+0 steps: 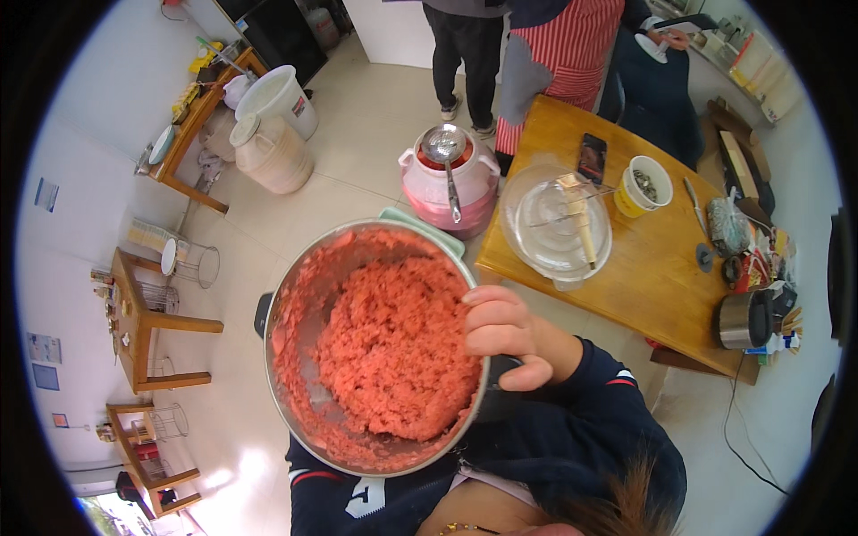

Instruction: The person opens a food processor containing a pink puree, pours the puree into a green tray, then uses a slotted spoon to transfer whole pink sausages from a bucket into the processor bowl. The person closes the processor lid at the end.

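Observation:
A metal pot [277, 375] hangs in front of my chest, its mouth facing up towards me. Coarse red mash [395, 348] fills much of it and clings to the inner wall. My right hand [506, 335] grips the pot at its right side, fingers over the rim beside the dark handle. My left hand is out of view; only the left sleeve shows below the pot. Just beyond the pot stands a pinkish-white plastic barrel [452, 208] with red contents. Across the barrel's mouth lies a metal strainer [444, 144] with a long handle.
A wooden table [643, 281] at the right holds a clear plastic basin [526, 231], a phone [592, 157], a white-and-yellow tub [647, 187] and a knife [694, 204]. Several people stand beyond, one in a striped red apron [583, 53]. Another plastic barrel [271, 157] stands at the left.

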Demonstrator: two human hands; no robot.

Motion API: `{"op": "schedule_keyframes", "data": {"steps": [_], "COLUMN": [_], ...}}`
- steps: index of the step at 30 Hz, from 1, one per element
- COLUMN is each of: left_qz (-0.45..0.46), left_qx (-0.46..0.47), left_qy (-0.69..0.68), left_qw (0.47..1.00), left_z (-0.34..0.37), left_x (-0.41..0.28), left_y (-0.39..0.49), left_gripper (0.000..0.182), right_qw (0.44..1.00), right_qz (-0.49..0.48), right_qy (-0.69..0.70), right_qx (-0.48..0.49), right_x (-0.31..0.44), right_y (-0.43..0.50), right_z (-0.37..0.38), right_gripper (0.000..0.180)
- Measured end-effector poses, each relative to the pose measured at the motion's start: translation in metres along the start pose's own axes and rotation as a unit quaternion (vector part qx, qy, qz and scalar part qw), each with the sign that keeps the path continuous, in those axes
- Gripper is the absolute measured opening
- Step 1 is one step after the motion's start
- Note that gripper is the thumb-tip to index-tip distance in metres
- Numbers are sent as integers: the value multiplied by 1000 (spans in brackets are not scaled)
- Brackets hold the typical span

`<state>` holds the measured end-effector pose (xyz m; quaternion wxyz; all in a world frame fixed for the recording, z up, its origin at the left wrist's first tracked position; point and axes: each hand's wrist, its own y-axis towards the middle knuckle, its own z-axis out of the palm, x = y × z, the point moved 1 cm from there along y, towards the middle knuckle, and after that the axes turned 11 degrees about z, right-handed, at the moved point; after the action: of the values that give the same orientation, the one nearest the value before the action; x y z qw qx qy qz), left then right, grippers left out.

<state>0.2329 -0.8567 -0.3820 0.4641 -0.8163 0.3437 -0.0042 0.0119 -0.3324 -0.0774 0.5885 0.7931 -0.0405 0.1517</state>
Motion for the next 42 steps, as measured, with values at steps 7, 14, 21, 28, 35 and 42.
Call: {"op": "schedule_keyframes", "data": {"steps": [7, 14, 21, 28, 35, 42], "left_qz": [-54, -88, -54, 75, 73, 8], "left_qx": [4, 23, 81, 186, 272, 310], "left_qy": [-69, -63, -9, 28, -61, -176], "left_qw": [996, 994, 995, 979, 958, 934], "left_z": [-35, -81, -105, -60, 3, 62], "left_x": [-4, -60, -116, -230, -321, -345], "left_y": [8, 57, 139, 288, 412, 490], "left_gripper": [53, 53, 54, 54, 54, 55], "right_qw": [984, 972, 951, 886, 774, 586], "right_qz": [121, 138, 257, 412, 545, 683], "right_qy": [127, 182, 152, 74, -28, -20], "right_qx": [19, -50, -76, -200, -322, -436], "right_x": [-112, -233, -299, -340, -356, -375], "right_y": [-21, -33, -68, -191, -331, -465], "right_z": [71, 96, 115, 150, 211, 275], "right_gripper": [45, 52, 56, 64, 54, 49]}}
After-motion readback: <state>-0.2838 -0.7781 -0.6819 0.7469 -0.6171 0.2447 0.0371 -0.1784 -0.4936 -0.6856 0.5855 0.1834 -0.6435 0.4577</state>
